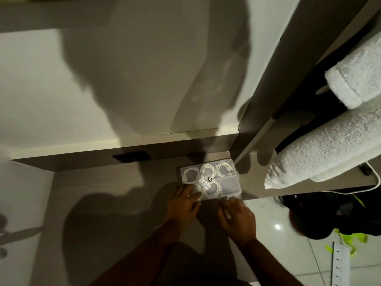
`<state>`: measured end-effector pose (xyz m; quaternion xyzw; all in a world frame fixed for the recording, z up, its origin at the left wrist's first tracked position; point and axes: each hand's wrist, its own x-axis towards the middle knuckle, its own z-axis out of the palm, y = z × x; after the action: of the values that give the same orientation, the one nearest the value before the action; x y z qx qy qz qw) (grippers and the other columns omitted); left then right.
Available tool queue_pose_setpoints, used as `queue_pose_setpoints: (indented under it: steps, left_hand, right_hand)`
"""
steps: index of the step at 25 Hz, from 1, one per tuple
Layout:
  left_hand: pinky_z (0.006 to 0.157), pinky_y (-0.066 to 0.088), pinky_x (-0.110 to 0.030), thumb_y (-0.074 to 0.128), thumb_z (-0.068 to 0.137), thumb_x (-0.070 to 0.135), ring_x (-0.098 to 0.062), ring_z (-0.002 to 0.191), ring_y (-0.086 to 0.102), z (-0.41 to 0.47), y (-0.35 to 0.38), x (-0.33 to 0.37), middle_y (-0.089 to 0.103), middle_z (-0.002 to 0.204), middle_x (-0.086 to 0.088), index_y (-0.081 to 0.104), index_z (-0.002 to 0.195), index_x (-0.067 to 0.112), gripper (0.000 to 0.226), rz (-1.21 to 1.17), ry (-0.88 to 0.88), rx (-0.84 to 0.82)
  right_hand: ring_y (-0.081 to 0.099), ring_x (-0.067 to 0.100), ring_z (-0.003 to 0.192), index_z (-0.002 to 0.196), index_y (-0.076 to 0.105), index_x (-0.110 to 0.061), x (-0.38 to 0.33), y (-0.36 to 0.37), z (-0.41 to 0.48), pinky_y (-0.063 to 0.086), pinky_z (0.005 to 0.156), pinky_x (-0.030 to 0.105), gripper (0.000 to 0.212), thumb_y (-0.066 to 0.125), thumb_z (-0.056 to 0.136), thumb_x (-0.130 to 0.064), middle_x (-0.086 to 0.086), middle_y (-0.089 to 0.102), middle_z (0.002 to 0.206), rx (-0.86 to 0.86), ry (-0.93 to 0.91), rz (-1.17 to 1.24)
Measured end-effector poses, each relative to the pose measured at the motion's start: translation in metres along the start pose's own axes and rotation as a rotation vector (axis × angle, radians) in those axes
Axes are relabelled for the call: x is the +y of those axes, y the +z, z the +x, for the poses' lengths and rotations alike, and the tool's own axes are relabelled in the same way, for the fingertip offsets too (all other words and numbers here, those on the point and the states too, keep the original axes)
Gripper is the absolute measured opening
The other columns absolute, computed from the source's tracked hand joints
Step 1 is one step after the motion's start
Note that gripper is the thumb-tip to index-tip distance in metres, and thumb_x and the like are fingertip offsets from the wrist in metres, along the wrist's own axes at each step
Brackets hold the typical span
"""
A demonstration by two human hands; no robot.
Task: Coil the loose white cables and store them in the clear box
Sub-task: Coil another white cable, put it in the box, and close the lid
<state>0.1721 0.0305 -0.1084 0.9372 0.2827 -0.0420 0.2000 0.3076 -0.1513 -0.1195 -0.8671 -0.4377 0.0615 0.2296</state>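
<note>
Box [231, 185] lay just ahead of both hands, long side across. Left hand [182, 205] flat on near-left corner, right hand [237, 218] at near edge; grips unclear. Coils [223, 169] inside.

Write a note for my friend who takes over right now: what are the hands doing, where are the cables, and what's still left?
Left hand: resting on the near left corner of the clear box, fingers on the lid; it is not gripping a cable.
Right hand: at the near right edge of the box, fingertips touching it; grip unclear.
The box sits on the grey counter by the wall. Its lid looks closed.
Done: four coiled white cables lie in separate compartments.
Left: the near right compartment looks empty. A loose white cable hangs at far right; whether it belongs to the job is unclear. Check that the lid is latched.
</note>
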Motion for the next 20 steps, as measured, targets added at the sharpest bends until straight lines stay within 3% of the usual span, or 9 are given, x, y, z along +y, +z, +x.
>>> queue_pose_setpoints:
  steps: [2,4,7,11,17,20]
  left_hand:
    - [0.111,0.047,-0.043,0.061,0.095,0.040,-0.025,0.131,0.059,0.002,0.000,0.000,0.064,0.140,0.005,0.077,0.120,0.034,0.031,0.031,0.008,-0.018]
    - [0.111,0.047,-0.043,0.062,0.094,0.039,-0.028,0.135,0.057,0.006,-0.001,0.000,0.061,0.146,0.002,0.077,0.117,0.033,0.029,0.076,0.030,-0.038]
    - [0.125,0.034,-0.046,0.051,0.104,0.041,-0.030,0.159,0.028,0.010,0.004,-0.004,0.029,0.173,-0.001,0.065,0.136,0.029,0.037,0.135,0.076,-0.185]
    - [0.131,0.014,-0.042,0.041,0.112,0.033,-0.028,0.165,0.005,0.016,0.013,-0.006,0.009,0.179,-0.005,0.044,0.157,0.019,0.047,0.191,0.117,-0.271]
    - [0.132,0.003,-0.046,0.038,0.112,0.015,-0.035,0.164,-0.007,0.015,0.019,-0.006,-0.004,0.178,-0.011,0.023,0.165,0.013,0.056,0.315,0.139,-0.319]
    - [0.132,0.000,-0.046,0.037,0.109,0.008,-0.035,0.164,-0.010,0.011,0.018,-0.004,-0.008,0.178,-0.011,0.014,0.167,0.012,0.062,0.332,0.155,-0.335]
  right_hand:
    - [0.068,0.028,0.095,0.116,0.078,-0.019,0.017,-0.006,0.021,0.059,0.077,0.040,0.024,0.069,0.096,-0.027,0.009,0.073,0.105,0.032,-0.040,-0.001]
    - [0.061,0.034,0.127,0.141,0.067,-0.021,0.033,-0.014,0.043,0.055,0.102,0.046,0.046,0.072,0.096,-0.030,0.015,0.067,0.138,-0.126,-0.033,-0.043]
    - [0.043,0.036,0.151,0.152,0.057,-0.023,0.050,-0.019,0.053,0.043,0.120,0.052,0.062,0.076,0.094,-0.031,0.015,0.048,0.162,-0.356,-0.048,-0.015]
    - [0.046,0.040,0.149,0.144,0.065,-0.014,0.065,-0.021,0.050,0.042,0.122,0.055,0.051,0.076,0.094,-0.006,0.018,0.052,0.159,-0.320,-0.154,0.066]
    - [0.067,0.048,0.126,0.122,0.079,-0.004,0.057,-0.015,0.051,0.060,0.100,0.057,0.045,0.090,0.079,0.001,0.026,0.070,0.136,-0.168,-0.216,0.014]
    - [0.069,0.048,0.122,0.120,0.079,-0.003,0.055,-0.011,0.048,0.062,0.097,0.056,0.046,0.091,0.076,0.003,0.027,0.072,0.133,-0.122,-0.199,0.025]
